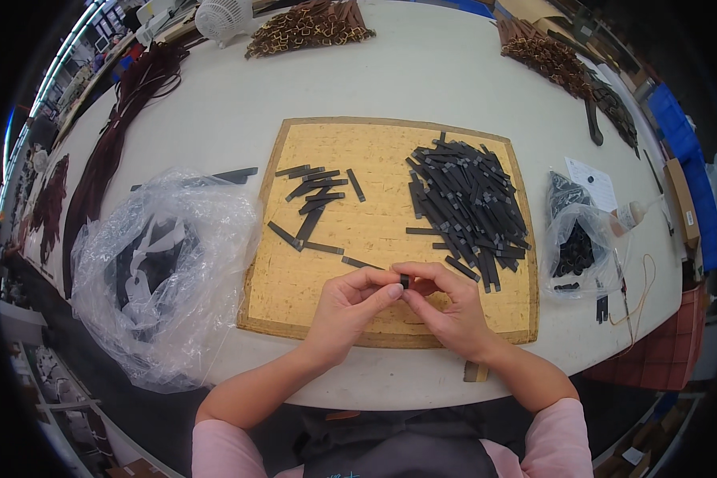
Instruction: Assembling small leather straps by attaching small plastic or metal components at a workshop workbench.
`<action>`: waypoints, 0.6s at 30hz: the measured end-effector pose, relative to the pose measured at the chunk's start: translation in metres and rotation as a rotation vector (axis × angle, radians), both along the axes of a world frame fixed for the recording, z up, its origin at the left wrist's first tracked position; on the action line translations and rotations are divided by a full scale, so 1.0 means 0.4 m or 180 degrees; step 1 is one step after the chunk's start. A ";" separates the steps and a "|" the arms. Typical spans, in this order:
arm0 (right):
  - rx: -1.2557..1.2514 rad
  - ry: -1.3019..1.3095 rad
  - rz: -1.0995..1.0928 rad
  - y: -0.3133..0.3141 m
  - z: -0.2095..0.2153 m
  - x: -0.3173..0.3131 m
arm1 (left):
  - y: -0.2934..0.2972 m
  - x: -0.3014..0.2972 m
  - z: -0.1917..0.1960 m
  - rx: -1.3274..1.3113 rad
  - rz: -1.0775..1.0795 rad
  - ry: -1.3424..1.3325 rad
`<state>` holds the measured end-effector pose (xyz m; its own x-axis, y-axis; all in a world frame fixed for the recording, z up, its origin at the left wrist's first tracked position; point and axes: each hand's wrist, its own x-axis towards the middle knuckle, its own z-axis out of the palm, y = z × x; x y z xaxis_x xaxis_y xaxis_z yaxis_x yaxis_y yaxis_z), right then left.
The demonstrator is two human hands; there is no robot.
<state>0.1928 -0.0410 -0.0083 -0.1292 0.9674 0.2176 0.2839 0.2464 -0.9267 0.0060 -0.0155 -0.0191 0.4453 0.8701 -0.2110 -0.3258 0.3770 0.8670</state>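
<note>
Over the near part of a yellow board (358,135), my left hand (349,307) and my right hand (454,311) meet, thumbs and fingertips pinched on a small black strip (405,280). It looks bent or curled, mostly covered by the fingers. Just left of my fingertips lies another black strip (362,263) with a grey end. A loose group of black strips (317,187) is scattered on the board's left half. Beyond my right hand rises a large heap of similar strips (466,195).
A clear plastic bag (207,319) with black pieces stands left of the board. On the right is a smaller bag of black loops (573,247). Bundles of brown straps with gold buckles (311,32) lie at the far edge; long dark straps (127,119) run down the left.
</note>
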 end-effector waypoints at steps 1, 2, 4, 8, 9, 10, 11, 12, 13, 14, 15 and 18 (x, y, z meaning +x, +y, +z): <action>-0.0011 0.0005 -0.0001 -0.001 -0.004 0.000 | 0.001 0.000 -0.005 0.0012 -0.0016 0.0000; -0.0019 0.0020 -0.0017 -0.002 -0.008 -0.001 | 0.002 0.000 -0.009 0.0023 -0.0032 0.0000; -0.0043 0.0039 -0.0036 -0.003 -0.013 -0.003 | 0.007 0.003 -0.007 -0.0101 -0.0052 -0.0041; -0.0122 0.0118 0.0019 -0.002 -0.016 -0.014 | 0.007 -0.001 -0.028 -0.0213 -0.0006 -0.0231; -0.0117 0.0129 0.0035 -0.003 -0.017 -0.014 | 0.007 0.001 -0.032 -0.0230 -0.0010 -0.0235; -0.0132 0.0124 0.0030 -0.003 -0.018 -0.015 | 0.007 0.004 -0.035 -0.0233 0.0006 -0.0265; -0.0104 0.0109 0.0039 -0.003 -0.018 -0.014 | 0.008 0.006 -0.036 -0.0234 0.0021 -0.0297; -0.0068 0.0100 0.0051 0.000 -0.020 -0.015 | 0.014 0.005 -0.033 -0.0240 0.0021 -0.0298; -0.0073 0.0098 0.0049 0.001 -0.021 -0.014 | 0.021 0.004 -0.027 -0.0331 -0.0081 -0.0265; -0.0322 0.0232 0.0003 0.002 -0.021 -0.012 | 0.025 0.001 -0.021 -0.0420 -0.0183 -0.0234; -0.0567 0.0361 -0.0042 0.002 -0.019 -0.009 | 0.026 0.000 -0.016 -0.0419 -0.0182 -0.0242; -0.0506 0.0367 -0.0015 -0.001 -0.019 -0.003 | 0.024 -0.005 -0.009 -0.0370 -0.0250 -0.0054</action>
<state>0.1914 -0.0416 -0.0158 -0.1078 0.9913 0.0751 0.1745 0.0933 -0.9802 0.0042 -0.0061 -0.0227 0.5153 0.8026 -0.3004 -0.3055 0.4996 0.8106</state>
